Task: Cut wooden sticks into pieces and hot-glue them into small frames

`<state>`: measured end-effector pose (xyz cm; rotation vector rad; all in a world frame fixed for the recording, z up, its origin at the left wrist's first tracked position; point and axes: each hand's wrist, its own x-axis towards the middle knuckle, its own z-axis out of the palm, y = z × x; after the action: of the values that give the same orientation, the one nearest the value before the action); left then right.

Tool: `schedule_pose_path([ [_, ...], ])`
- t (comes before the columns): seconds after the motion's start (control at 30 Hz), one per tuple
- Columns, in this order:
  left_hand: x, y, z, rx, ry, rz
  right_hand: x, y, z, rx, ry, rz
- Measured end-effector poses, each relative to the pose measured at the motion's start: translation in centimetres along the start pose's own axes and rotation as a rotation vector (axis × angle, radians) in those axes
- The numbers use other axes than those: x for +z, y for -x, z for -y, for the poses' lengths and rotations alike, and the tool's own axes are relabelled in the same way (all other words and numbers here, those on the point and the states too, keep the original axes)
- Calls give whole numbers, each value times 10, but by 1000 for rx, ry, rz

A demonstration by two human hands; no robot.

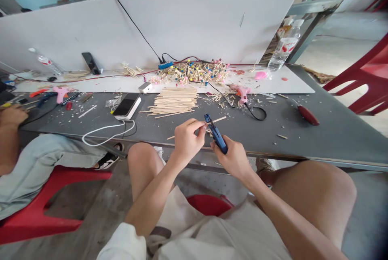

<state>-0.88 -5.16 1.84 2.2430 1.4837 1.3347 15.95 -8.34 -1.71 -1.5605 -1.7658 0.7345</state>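
Observation:
My right hand (232, 155) is wrapped round the handles of a blue cutting tool (217, 135), its jaws pointing up and away from me over the table's front edge. Just left of the jaws, my left hand (189, 136) is pinched on a thin wooden stick (220, 119), which reaches past the tool's jaws to the right. The fingertips nearly touch the jaws. Beyond my hands lies a stack of thin wooden sticks (174, 101), with a pink glue gun (242, 93) to its right.
Behind the sticks is a pile of short sticks with coloured balls (194, 72). A white power bank (127, 106) with a cable lies left, a red-handled tool (307, 115) right. Bottles stand at the back right. Another person's hand (13, 115) is at far left.

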Motion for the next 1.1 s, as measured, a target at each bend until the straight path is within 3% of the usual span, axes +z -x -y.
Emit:
schedule_pose_path([
  [1.1,7,-3,9,-58,-35,35,8,-7,-1,82,185,3],
])
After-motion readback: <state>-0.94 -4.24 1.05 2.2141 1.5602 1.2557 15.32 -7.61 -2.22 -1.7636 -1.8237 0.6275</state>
